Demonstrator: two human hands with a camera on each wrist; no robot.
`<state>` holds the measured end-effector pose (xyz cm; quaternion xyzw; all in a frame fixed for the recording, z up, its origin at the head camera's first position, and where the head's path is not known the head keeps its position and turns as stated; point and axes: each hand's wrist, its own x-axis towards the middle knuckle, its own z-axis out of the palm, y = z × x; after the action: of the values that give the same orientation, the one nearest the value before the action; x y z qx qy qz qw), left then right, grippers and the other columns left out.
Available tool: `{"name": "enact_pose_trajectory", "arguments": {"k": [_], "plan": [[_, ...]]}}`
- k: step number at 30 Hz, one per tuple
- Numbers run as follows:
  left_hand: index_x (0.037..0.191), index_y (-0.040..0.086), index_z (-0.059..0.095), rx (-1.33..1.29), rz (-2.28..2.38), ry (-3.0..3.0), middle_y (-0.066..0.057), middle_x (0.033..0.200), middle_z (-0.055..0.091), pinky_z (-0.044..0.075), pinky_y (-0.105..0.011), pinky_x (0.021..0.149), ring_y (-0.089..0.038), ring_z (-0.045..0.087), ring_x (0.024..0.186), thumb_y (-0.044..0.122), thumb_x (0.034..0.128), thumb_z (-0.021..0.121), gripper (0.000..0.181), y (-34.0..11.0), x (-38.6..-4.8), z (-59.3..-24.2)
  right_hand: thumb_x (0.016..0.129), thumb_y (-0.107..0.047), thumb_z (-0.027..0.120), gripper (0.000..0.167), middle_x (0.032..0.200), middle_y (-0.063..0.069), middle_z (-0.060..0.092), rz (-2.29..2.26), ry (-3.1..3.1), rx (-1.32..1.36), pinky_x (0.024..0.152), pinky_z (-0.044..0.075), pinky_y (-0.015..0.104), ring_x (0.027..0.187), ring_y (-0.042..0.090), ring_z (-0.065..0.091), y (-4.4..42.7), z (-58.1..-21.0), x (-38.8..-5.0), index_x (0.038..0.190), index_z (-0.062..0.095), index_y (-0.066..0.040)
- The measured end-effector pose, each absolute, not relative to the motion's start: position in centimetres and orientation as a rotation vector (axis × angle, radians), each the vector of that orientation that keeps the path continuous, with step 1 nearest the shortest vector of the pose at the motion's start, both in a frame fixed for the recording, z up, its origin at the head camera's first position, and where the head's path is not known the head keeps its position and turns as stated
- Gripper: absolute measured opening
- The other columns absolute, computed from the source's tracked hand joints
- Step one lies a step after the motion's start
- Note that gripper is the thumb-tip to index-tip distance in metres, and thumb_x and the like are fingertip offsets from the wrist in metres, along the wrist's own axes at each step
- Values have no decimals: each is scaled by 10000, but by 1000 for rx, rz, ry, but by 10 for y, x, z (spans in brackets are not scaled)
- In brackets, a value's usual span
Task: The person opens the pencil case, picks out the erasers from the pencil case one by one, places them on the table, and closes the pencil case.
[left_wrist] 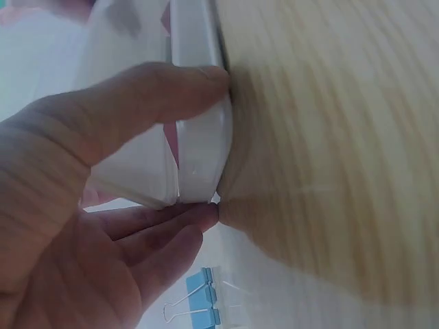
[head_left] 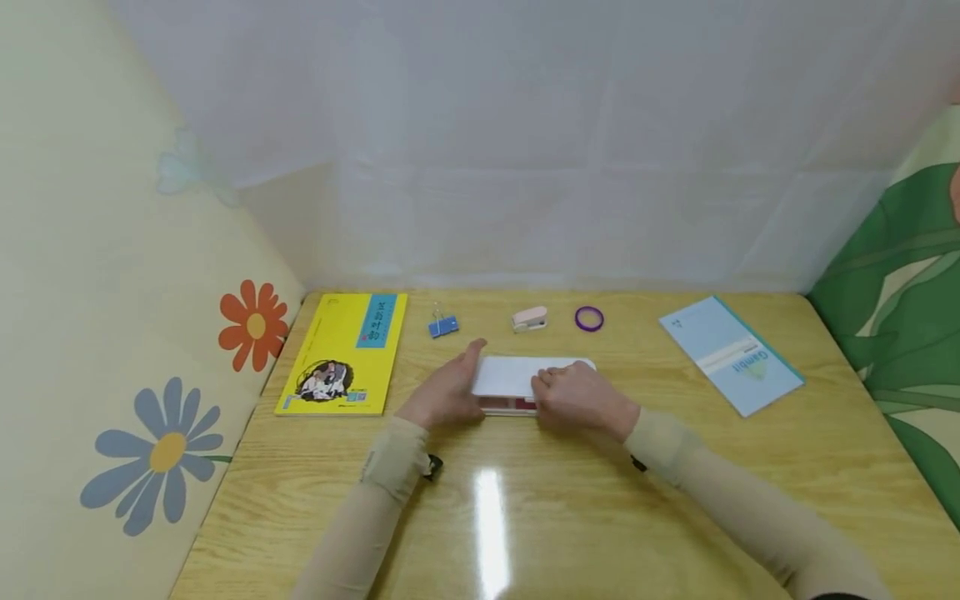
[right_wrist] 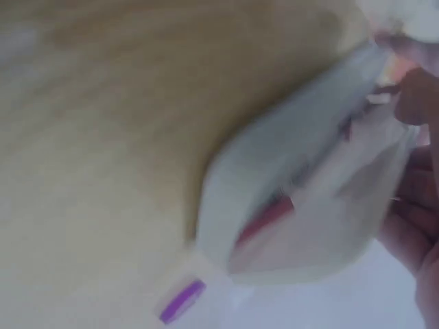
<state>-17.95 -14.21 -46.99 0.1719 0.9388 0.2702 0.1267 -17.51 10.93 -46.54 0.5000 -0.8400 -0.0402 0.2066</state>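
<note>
A white oblong case (head_left: 498,377) lies on the table in the head view, its lid partly raised along the near side. Something red (right_wrist: 264,223) shows through the gap in the right wrist view, too blurred to identify. My left hand (head_left: 448,392) grips the case's left end: the thumb presses the base (left_wrist: 199,147) from the near side, while the fingers are at the end and behind. With fingers bent over the lid's near edge, my right hand (head_left: 579,397) holds the lid (right_wrist: 329,236) toward the right end. Part of the opening is hidden behind that hand.
Behind the case lie a blue binder clip (head_left: 443,326), a small pink stapler (head_left: 531,318) and a purple ring (head_left: 589,329). A yellow book (head_left: 337,333) is at the left, a light blue booklet (head_left: 705,333) at the right. A white curtain (head_left: 480,208) hangs along the back edge.
</note>
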Motion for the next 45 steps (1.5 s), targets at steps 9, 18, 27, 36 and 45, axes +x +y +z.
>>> {"name": "enact_pose_trajectory", "arguments": {"k": [9,18,27,36,45], "plan": [[1623,98,129,513,819,2753,-216,1260,674,553,-472,1038,-334,672,1121,132,673,943,1251,-143,-177,-465,858,-190,725,117,682,-40,677,235,-2444,1399,450,399,122,501,19,492,123,-451,-190,918,685,-99],[1596,201,-250,498,774,2802,-212,1319,668,541,-449,1062,-329,693,1119,178,690,947,1501,-146,-178,-462,936,-105,663,170,862,98,745,699,-2579,1146,520,521,192,511,52,501,121,-443,-207,1083,644,-23],[1558,217,-333,559,829,2786,-256,1317,641,509,-459,1105,-356,670,1148,132,672,950,1561,-146,-176,-464,894,-100,694,166,1041,129,742,595,-2495,812,839,526,499,994,327,656,111,-446,-221,1039,766,-63],[1548,264,-345,533,854,2775,-220,1444,573,486,-443,1134,-329,648,1202,128,689,944,1555,-143,-176,-465,867,-53,663,211,1089,151,696,717,-2484,853,901,495,519,1037,345,620,124,-447,-221,1077,675,-31],[1560,269,-323,501,876,2765,-211,1411,600,488,-433,1133,-312,652,1181,102,700,933,1530,-144,-174,-464,854,-11,630,315,995,148,678,434,-2490,946,781,567,425,885,286,625,132,-446,-217,1159,708,11]]}}
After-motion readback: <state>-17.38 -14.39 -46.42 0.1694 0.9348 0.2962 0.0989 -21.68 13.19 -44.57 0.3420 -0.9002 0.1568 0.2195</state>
